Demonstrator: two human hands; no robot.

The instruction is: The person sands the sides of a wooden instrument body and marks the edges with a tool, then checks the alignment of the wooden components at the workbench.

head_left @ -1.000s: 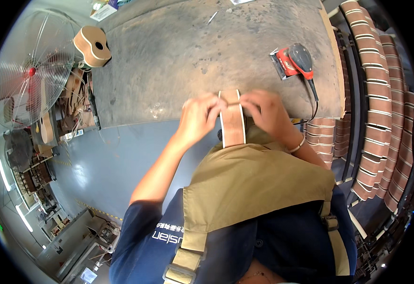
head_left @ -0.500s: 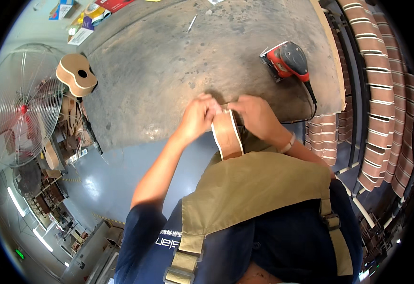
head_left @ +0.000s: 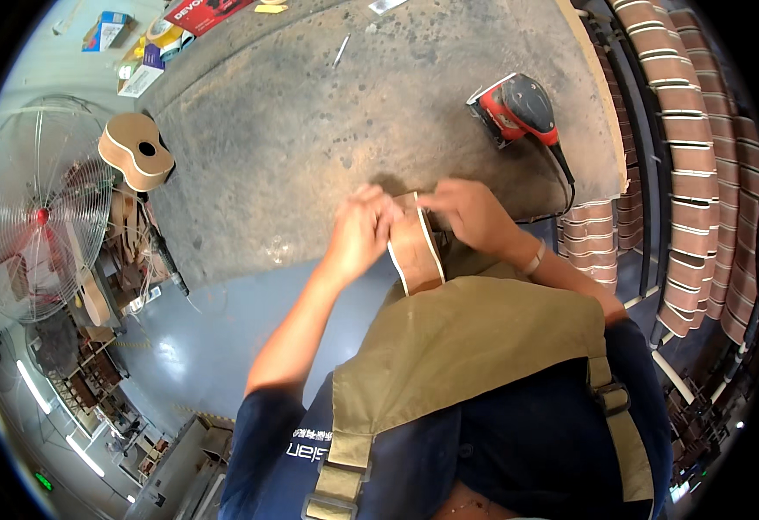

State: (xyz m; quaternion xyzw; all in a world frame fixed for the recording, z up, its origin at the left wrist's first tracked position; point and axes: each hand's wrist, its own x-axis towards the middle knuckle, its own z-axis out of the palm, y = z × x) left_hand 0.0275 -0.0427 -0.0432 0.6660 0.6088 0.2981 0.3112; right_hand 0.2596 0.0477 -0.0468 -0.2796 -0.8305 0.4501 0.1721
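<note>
A small wooden instrument body [head_left: 415, 253], likely a ukulele's, stands edge-up against my apron. Its curved brown side faces me, with pale binding strips along both edges. My left hand [head_left: 359, 232] is closed at the far left edge of the body, fingers curled and thumb near the wood. On the opposite edge my right hand [head_left: 477, 217] bends its fingers inward, with the index finger reaching the binding near the far end. Whether a small item sits in the right fingers is hidden. The faces of the body are largely out of sight.
A red and black electric sander [head_left: 518, 108] lies on the worn workbench [head_left: 267, 147], its cord hanging off the near edge. A white pen [head_left: 341, 50] lies farther back. Left are a ukulele body [head_left: 136, 152] and a large fan [head_left: 41, 217]. Racked brown wooden sides [head_left: 687, 173] stand right.
The hands have drawn slightly apart at the far end of the instrument body, showing more of its side. My left hand has shifted a little left. The whole view has tilted slightly.
</note>
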